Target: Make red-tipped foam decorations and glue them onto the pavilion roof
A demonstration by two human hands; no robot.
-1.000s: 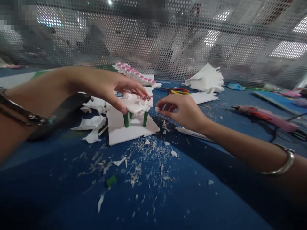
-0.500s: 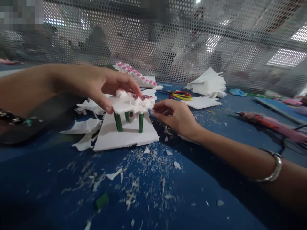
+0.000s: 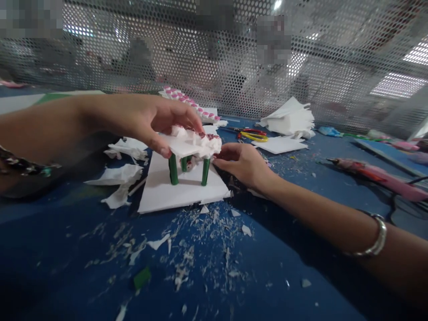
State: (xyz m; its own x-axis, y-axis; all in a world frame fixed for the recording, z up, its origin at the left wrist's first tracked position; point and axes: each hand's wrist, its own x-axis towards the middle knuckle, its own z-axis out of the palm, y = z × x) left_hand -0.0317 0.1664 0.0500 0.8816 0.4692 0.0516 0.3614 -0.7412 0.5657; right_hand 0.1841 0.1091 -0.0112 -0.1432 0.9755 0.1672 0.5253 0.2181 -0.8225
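A small foam-board model hut (image 3: 189, 147) has a white, ruffled roof with dark red patches and green posts. It stands on a white square base (image 3: 183, 196). My left hand (image 3: 150, 118) grips the roof from the left and behind, its thumb on the near left corner and its fingers over the far side. My right hand (image 3: 242, 162) is closed in a pinch at the roof's right edge, fingertips against the ruffled white trim. The small white scrap in that pinch is mostly hidden now.
Torn white paper (image 3: 122, 178) lies left of the base, with scraps and a green piece (image 3: 142, 278) in front. Behind are red-and-yellow scissors (image 3: 254, 135), a pink-dotted white piece (image 3: 190, 104) and stacked tissue (image 3: 289, 116). At right lies a pink glue gun (image 3: 377, 174); perforated metal stands behind.
My right hand has brought the white scrap leftward to the roof's right edge. The hut and base shifted a little under my left hand, which keeps its hold.
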